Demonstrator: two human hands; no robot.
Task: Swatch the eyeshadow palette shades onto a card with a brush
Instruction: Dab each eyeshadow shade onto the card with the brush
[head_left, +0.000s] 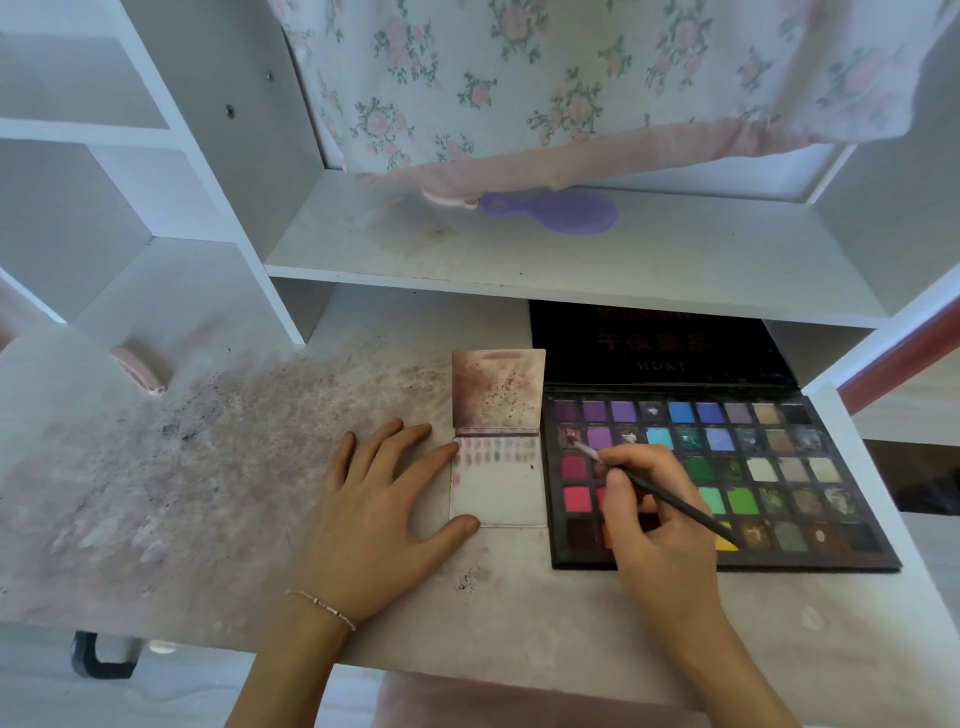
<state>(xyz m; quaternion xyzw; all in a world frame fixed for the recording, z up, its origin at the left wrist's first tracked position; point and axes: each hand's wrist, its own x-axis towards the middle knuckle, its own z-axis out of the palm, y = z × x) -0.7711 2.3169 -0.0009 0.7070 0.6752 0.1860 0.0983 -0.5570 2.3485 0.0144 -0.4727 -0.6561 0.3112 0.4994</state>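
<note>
Farthest left of the fingers, a pink object lay on the powder-stained desk. The left hand rested flat with fingers spread and straight, fingertip and thumb touching the left edge of the card, pinning it. The card lay just right of those fingers, between the two hands, its long axis running away from the person; two rows of faint swatches crossed its top and the lower part was bare. A stained flap stood beyond it. The right hand, the nearer one to the palette, pinched the brush between thumb and curled fingers. The brush slanted up and left from those fingers, its tip in a reddish-brown pan in the second row's leftmost well. Loaded, it would need to travel left, I judged. The palette's wells held purples, blues, greens, reds and neutrals; several looked gouged. A purple hairbrush sat on the shelf beyond.
</note>
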